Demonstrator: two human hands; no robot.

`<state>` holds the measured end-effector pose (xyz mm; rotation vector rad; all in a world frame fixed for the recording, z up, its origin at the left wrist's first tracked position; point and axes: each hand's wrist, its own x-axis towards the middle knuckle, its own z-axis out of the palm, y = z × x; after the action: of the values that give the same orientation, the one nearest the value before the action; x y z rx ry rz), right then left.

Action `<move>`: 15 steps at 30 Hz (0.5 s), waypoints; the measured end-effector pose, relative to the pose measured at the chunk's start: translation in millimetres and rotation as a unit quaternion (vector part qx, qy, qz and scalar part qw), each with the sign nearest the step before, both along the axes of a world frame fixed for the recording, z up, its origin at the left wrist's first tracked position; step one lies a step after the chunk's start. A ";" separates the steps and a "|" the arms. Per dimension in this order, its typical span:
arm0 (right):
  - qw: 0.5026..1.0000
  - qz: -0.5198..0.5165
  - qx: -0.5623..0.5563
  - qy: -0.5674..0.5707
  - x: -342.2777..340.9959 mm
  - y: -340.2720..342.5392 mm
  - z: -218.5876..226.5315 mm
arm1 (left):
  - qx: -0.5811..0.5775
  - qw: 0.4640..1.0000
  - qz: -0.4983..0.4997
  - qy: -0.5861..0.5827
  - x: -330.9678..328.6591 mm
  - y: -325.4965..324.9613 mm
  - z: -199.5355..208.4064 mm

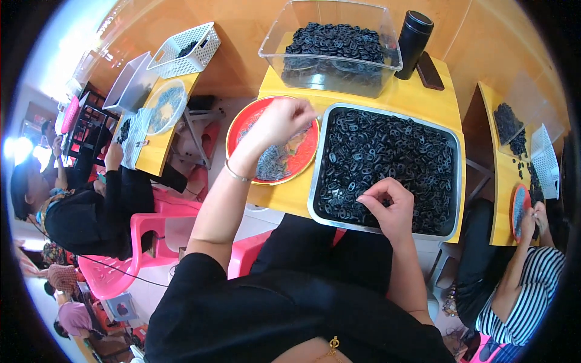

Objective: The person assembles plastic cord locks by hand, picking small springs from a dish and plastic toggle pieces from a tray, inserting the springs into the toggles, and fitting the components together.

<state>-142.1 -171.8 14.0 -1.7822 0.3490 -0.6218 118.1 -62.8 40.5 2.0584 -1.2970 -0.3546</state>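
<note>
My left hand [285, 123] hovers over a round red plate [307, 158] with a yellow rim. Its fingers are pinched together near the tray's edge, and anything between them is too small to name. On the plate lies a heap of small thin grey metal pieces [272, 164]. To the right sits a rectangular metal tray [461, 175] full of small black oval pieces with holes [387, 145]. Above the tray's near part is my right hand [393, 209], thumb and forefinger closed to a pinch. What it holds, if anything, I cannot make out.
A clear plastic bin [330, 78] of black pieces stands at the back of the yellow table [266, 195]. Beside it are a black flask [414, 42] and a dark flat case [430, 71]. Co-workers sit at yellow tables left and right. A pink chair [142, 242] stands left.
</note>
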 end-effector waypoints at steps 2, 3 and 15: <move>1.000 0.007 -0.006 0.003 -0.2 -0.4 0.5 | 0.013 0.999 -0.008 -0.039 -2.9 21.3 -23.4; 1.000 0.005 -0.006 0.004 -1.1 -1.5 -1.0 | 0.025 0.997 -0.016 -0.077 -7.3 28.3 -30.6; 0.999 0.031 -0.029 0.011 -1.6 -2.0 -4.5 | 0.009 0.976 0.091 -0.199 -28.3 32.4 -52.8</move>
<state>-143.7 -173.8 9.5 -1.8497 0.2912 -0.5745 89.8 -30.4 -12.3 2.3209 -1.3155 0.1379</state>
